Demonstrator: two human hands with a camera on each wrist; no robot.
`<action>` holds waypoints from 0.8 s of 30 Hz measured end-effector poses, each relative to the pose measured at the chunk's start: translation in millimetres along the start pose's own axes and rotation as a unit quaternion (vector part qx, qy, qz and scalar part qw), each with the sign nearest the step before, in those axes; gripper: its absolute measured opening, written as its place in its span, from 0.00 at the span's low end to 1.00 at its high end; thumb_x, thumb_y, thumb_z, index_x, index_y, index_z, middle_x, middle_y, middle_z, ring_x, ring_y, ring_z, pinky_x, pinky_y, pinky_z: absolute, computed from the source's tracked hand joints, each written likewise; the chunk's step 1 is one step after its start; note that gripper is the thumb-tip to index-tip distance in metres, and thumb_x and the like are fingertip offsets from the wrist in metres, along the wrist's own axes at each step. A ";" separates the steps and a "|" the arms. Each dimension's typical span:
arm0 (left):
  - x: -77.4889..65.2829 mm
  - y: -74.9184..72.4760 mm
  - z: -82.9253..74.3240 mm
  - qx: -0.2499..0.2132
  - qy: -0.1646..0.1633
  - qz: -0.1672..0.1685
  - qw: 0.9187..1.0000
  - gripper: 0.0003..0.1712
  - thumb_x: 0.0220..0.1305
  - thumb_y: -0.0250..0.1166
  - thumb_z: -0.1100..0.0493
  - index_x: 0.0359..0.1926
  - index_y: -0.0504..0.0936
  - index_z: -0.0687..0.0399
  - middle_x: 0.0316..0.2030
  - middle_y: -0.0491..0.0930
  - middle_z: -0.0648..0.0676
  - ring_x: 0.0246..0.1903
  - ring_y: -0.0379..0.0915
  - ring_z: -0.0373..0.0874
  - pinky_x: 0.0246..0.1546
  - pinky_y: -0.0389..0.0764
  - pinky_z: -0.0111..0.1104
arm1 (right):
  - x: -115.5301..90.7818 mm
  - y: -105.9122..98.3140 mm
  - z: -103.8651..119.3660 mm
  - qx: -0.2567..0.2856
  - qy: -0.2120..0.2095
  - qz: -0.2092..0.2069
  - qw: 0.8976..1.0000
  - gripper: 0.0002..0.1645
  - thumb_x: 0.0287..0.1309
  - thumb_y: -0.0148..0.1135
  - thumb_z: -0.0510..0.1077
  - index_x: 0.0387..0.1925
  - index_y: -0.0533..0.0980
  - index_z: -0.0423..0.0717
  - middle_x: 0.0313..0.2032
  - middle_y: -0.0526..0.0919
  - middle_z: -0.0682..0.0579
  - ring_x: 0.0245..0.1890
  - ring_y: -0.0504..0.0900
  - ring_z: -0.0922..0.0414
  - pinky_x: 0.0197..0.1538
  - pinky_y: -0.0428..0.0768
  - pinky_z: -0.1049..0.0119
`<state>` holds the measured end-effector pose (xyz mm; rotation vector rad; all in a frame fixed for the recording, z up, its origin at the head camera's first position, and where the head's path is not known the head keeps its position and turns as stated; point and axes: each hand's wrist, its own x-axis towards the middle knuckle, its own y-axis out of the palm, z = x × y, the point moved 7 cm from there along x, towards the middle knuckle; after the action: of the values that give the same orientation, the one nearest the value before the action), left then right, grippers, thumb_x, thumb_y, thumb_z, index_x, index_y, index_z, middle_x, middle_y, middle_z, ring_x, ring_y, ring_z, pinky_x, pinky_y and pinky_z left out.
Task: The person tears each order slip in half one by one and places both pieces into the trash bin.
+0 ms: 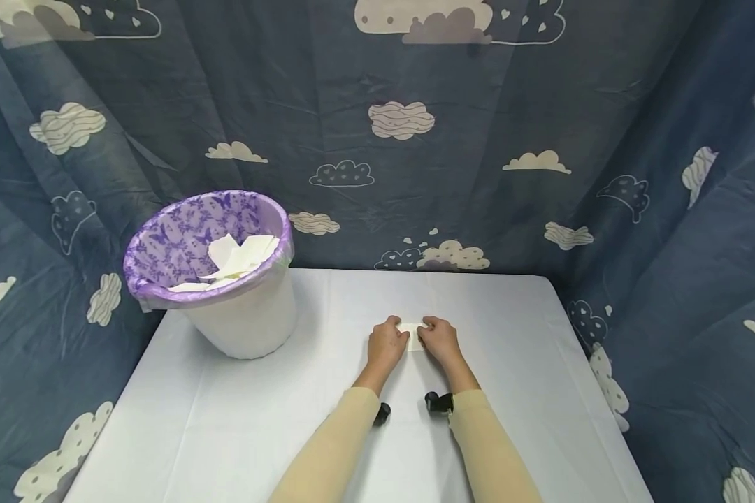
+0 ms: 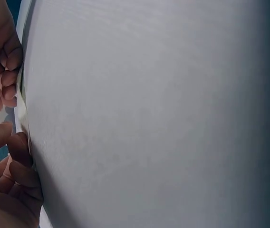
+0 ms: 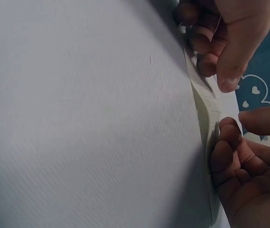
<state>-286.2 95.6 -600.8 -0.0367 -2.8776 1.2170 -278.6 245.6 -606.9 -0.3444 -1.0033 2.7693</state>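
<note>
A small cream piece of paper (image 1: 413, 338) lies low over the white table between the two hands. My left hand (image 1: 386, 344) pinches its left side, and my right hand (image 1: 440, 338) pinches the right side. Seen from the right wrist, the paper (image 3: 206, 107) bows slightly between the hands and shows faint lines along its edge. In that view the right hand (image 3: 254, 180) curls its fingers at the lower end. From the left wrist, only a thin edge of the paper (image 2: 23, 114) shows, beside the left hand's curled fingers (image 2: 23, 173).
A white bin (image 1: 245, 325) with a purple butterfly-patterned liner (image 1: 163, 244) stands at the table's back left. Several pale paper pieces (image 1: 242, 257) lie inside it. Dark blue cloud-printed curtains (image 1: 327, 91) enclose the white-covered table (image 1: 258, 433) at the back and sides.
</note>
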 end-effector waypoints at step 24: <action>-3.5 -1.7 -3.5 0.013 0.012 0.019 1.000 0.18 0.67 0.75 0.54 0.55 0.85 0.50 0.27 0.87 0.50 0.23 0.77 0.41 0.24 0.73 0.30 | -9.3 3.1 4.0 0.011 0.005 0.004 1.000 0.25 0.66 0.63 0.42 0.63 0.81 0.39 0.27 0.83 0.50 0.25 0.74 0.59 0.31 0.70 0.70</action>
<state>-282.7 96.8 -597.2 -0.1061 -2.8534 1.2504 -271.0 238.5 -604.5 -0.3580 -0.9696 2.7808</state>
